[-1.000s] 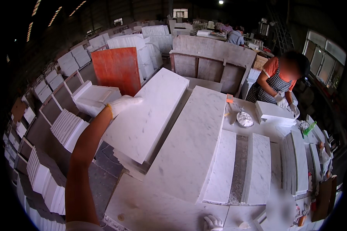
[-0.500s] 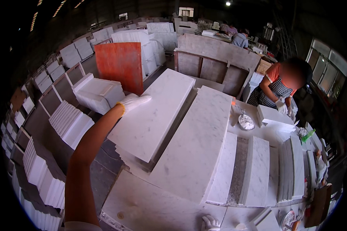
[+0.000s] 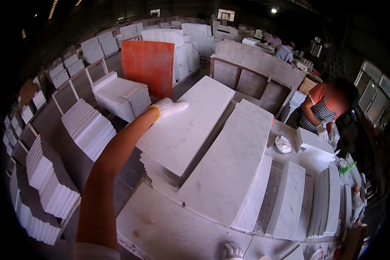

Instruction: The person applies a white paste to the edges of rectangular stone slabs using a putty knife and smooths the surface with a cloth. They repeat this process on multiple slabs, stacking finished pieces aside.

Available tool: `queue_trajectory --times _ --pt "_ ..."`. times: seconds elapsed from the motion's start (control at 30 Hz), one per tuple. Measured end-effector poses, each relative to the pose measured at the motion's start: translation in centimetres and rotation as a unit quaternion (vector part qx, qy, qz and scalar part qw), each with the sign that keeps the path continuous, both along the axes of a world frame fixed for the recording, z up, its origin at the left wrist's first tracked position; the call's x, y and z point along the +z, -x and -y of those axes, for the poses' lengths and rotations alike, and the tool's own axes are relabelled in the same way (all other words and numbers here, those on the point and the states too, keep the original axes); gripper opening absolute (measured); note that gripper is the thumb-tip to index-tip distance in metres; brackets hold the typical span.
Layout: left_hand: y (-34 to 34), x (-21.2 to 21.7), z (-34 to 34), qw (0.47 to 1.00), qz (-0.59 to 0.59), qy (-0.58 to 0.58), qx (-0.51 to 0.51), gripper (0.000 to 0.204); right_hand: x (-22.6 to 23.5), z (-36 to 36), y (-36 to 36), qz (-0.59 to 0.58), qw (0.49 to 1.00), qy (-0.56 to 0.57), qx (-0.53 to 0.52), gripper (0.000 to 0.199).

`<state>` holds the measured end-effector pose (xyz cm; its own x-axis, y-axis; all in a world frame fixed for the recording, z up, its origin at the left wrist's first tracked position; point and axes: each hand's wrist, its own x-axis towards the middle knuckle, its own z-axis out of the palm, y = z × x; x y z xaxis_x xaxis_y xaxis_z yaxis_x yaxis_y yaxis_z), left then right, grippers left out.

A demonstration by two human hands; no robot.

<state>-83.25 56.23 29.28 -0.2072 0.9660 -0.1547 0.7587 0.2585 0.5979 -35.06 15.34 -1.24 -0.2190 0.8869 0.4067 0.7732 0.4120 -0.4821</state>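
Observation:
My left hand (image 3: 171, 107), in a white knit glove with a yellow cuff, lies flat with fingers stretched on a white marble slab (image 3: 190, 123). That slab tops a stack at the middle of the view. Beside it on the right, across a narrow dark gap, lies a second long veined marble slab (image 3: 229, 160). My right hand (image 3: 232, 251), also gloved in white, shows only in part at the lower edge, fingers apart and holding nothing visible. It is over the near white stone worktop (image 3: 173, 225).
Narrow marble strips (image 3: 286, 201) lie to the right. A co-worker (image 3: 318, 108) in gloves handles a white block (image 3: 312, 141) near a silvery bowl (image 3: 283, 144). An orange-red panel (image 3: 147, 67) stands behind; stacked slabs (image 3: 89, 130) line the left.
The whole view has swung, so the scene sits further right. My left hand stays on the slab, fingertips slightly further in. My right hand has shifted a little left along the worktop.

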Motion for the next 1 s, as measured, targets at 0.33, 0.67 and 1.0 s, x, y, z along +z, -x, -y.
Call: queue_trajectory --times 0.33,0.67,1.0 --pt "-0.4 0.4 0.0 0.994 -0.092 -0.031 0.041 0.087 -1.8 0.5 0.4 -0.003 1.000 -0.004 -0.001 0.034" --pt "-8.1 9.9 1.6 0.881 -0.382 -0.270 -0.068 0.041 0.3 0.7 -1.4 0.074 0.996 0.033 -0.040 0.027" --pt "-29.7 9.9 14.4 0.821 -0.215 -0.361 -0.386 0.026 -1.2 2.3 -3.7 0.028 0.997 0.019 -0.066 0.028"
